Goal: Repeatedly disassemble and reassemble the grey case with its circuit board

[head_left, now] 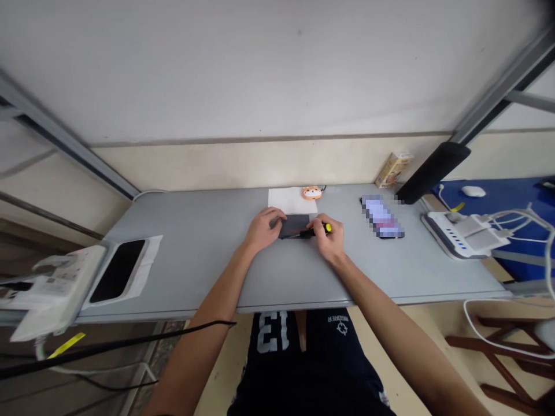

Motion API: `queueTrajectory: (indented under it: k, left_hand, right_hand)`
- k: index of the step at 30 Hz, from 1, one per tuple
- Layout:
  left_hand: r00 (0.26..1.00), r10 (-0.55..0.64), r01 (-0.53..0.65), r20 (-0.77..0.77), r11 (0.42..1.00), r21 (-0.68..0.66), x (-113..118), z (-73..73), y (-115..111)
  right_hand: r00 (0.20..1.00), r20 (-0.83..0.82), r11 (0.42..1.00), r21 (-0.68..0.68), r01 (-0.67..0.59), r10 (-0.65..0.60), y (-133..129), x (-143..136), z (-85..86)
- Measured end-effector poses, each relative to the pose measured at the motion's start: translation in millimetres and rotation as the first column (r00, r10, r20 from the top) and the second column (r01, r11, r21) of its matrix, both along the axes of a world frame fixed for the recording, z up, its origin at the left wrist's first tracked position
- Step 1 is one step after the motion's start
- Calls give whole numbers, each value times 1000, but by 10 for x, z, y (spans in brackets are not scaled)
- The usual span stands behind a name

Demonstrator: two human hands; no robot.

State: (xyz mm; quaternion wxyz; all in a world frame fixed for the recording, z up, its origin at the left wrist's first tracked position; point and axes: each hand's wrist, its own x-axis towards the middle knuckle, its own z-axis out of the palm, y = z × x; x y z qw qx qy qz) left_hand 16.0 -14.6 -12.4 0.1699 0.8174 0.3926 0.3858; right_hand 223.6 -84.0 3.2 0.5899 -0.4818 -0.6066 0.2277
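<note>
A dark grey, flat rectangular device lies on the grey table in front of me. My left hand grips its left end, thumb and fingers closed on the edge. In my right hand is a black screwdriver with a yellow butt end, pinched between thumb and fingers. Its thin shaft points left along the device's near edge; whether the tip touches is too small to tell. Behind the device rests a white sheet of paper, with an orange animal-face case at its right end.
A lit phone lies to the right, near a small carton and a black padded post. Power strips with cables sit at the right and left. A dark-screened phone lies on white paper at left.
</note>
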Motion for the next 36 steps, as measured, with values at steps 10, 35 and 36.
queueTrajectory:
  k: [10, 35, 36]
  left_hand:
    - [999, -11, 13, -47, 999, 36, 8, 42, -21]
    - [998, 5, -5, 59, 1000, -2, 29, -59, 75]
    - [995, 65, -64, 71, 998, -8, 2, -76, 130]
  right_hand:
    - [998, -64, 998, -62, 17, -21, 51, 21, 40]
    - [721, -576, 888, -443, 121, -385, 405, 241, -132]
    - [712, -584, 888, -442, 122, -389, 409, 247, -134]
